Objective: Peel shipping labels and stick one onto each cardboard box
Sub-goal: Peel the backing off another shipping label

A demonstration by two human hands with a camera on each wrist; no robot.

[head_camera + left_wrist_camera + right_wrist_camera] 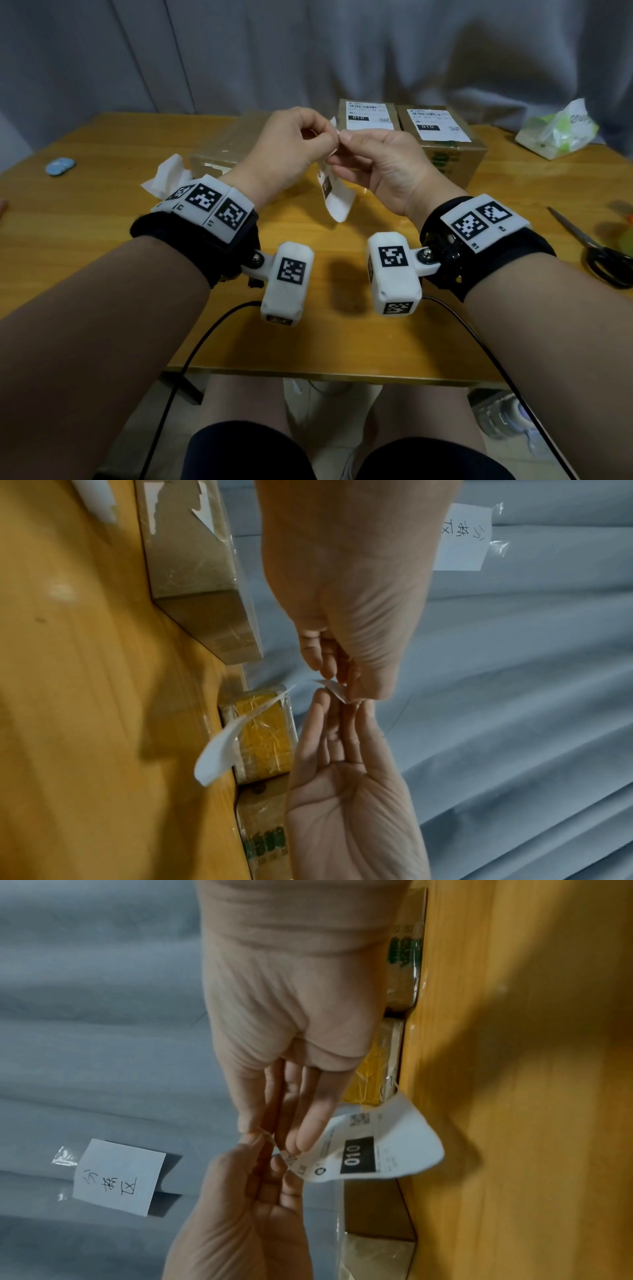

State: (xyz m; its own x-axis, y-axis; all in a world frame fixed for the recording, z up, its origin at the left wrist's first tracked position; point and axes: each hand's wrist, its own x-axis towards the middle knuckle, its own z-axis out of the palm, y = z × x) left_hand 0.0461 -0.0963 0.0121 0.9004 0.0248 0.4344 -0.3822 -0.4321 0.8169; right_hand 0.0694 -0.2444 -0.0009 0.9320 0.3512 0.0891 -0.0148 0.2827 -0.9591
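A white shipping label (337,197) printed "010" (377,1148) hangs curled above the table (102,240). Both hands hold it up by its top corner. My left hand (325,132) pinches that corner from the left and my right hand (346,138) pinches it from the right, fingertips almost meeting. A small flap of the corner (337,693) shows between them. Behind the hands, two cardboard boxes (370,120) (442,140) each carry a label on top. A third box (219,147), at the left, shows a bare taped top.
Crumpled white paper (168,178) lies left of the bare box, with blue discs (60,166) further left. A plastic bag (558,132) sits at the back right and black scissors (596,246) at the right edge. Cables hang off the table's front. A handwritten note (120,1177) is taped to the curtain.
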